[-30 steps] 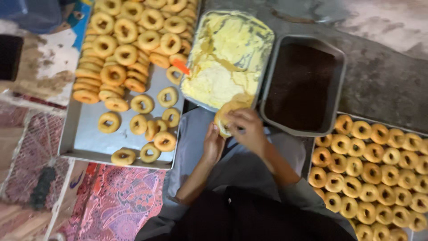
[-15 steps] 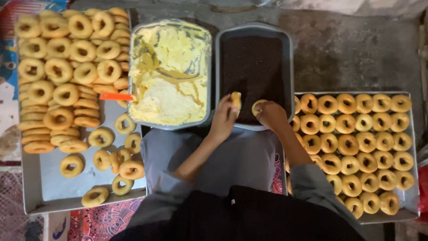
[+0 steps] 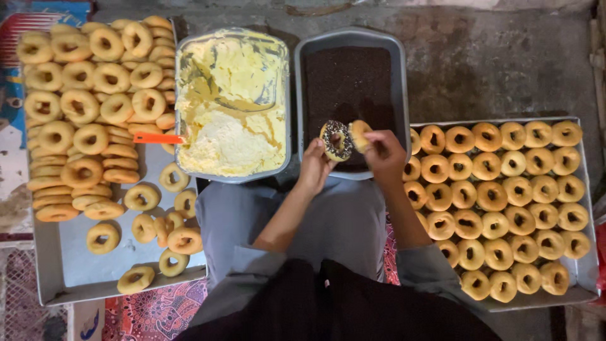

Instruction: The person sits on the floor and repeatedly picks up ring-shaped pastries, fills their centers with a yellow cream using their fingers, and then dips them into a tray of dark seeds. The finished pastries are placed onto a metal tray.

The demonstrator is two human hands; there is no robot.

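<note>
Over the grey metal tray of dark chocolate sprinkles (image 3: 351,82), the left hand (image 3: 314,165) pinches a soft, light sprinkle-coated ring doughnut (image 3: 336,139) by its rim, the right hand (image 3: 385,151) gripping its plain golden half (image 3: 360,134), likely sticky and easily squashed.

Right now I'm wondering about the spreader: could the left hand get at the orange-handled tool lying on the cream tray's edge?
Probably yes: the left hand already holds a sprinkled ring doughnut, but nothing blocks the orange-handled tool.
</note>
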